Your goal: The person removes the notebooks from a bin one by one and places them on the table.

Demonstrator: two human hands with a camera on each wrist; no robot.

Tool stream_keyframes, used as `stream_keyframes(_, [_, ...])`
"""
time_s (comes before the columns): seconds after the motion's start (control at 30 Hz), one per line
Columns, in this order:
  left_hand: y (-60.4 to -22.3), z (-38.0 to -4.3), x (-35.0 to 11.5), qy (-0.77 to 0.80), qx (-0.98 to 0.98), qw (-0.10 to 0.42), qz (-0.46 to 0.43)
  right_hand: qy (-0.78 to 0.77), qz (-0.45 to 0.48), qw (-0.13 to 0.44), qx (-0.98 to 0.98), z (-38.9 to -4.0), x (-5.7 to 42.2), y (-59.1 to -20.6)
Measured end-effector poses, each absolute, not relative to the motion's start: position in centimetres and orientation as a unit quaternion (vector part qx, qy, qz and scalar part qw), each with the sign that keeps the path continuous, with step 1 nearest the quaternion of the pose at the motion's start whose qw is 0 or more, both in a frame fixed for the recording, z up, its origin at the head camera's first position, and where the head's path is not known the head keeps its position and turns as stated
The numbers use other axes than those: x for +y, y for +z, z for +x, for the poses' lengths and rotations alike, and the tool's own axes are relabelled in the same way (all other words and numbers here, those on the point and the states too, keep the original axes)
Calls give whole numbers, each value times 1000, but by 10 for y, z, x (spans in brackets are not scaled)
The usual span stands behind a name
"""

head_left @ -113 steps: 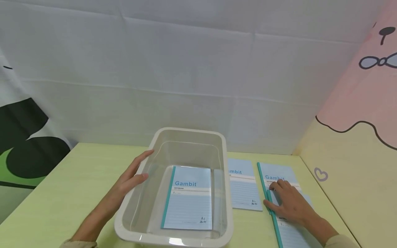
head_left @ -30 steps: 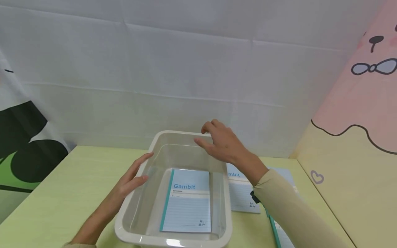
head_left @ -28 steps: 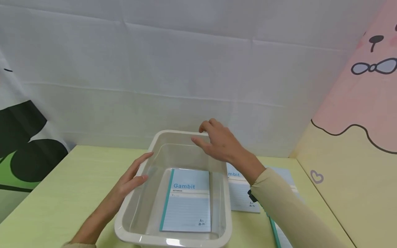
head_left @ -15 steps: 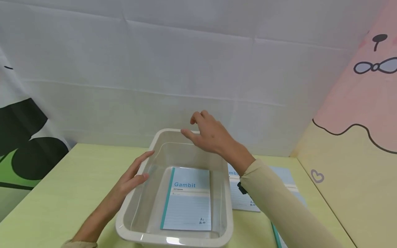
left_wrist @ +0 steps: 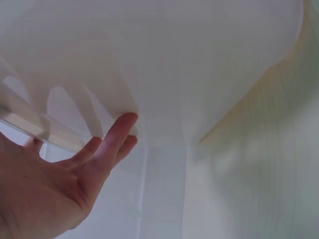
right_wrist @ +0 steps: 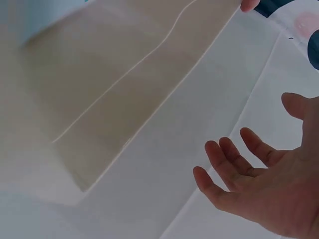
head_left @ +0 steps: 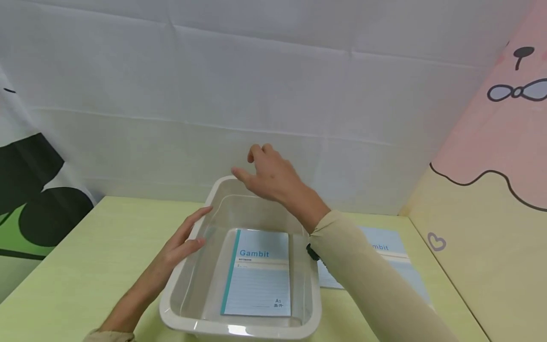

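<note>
A beige plastic basin [head_left: 314, 266] stands in front of me, with a light-blue notebook [head_left: 257, 285] marked Gambit lying inside, teal spine to the left. My left hand [head_left: 171, 256] holds the basin's left rim, index finger and thumb over the edge. In the left wrist view, other fingers of that hand [left_wrist: 94, 169] lie against the outer wall, under the rim. My right hand [head_left: 273, 173] hovers over the basin's far end, holding nothing. Its fingers hang loosely curled, apart from the basin in the right wrist view.
To the basin's right, more blue notebooks lie on the yellow-green table [head_left: 141, 228]: one notebook [head_left: 329, 279] beside the basin and another notebook [head_left: 391, 251] farther right, both partly covered by my right sleeve [head_left: 367, 270]. A white cloth backdrop [head_left: 256, 76] hangs behind.
My right hand has left the notebooks on the right and moved left over the basin's far end, drifting further left and up in the last second. My left hand stays on the rim.
</note>
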State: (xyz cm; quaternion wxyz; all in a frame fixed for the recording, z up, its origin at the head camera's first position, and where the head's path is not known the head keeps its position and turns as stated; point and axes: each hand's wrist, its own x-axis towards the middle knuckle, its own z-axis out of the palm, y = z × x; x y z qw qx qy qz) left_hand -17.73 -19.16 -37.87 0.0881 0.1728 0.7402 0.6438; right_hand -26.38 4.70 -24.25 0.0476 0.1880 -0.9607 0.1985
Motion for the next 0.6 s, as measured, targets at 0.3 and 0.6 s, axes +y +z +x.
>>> stream_keyframes(0.3, [-379,-178,-193,632,752,79,174,156,153,31,-975,-263,16,-251])
stream_keyframes(0.6, [-379,-178,-193,632,750,74,179,99,142,3,-985,-262,4,-283])
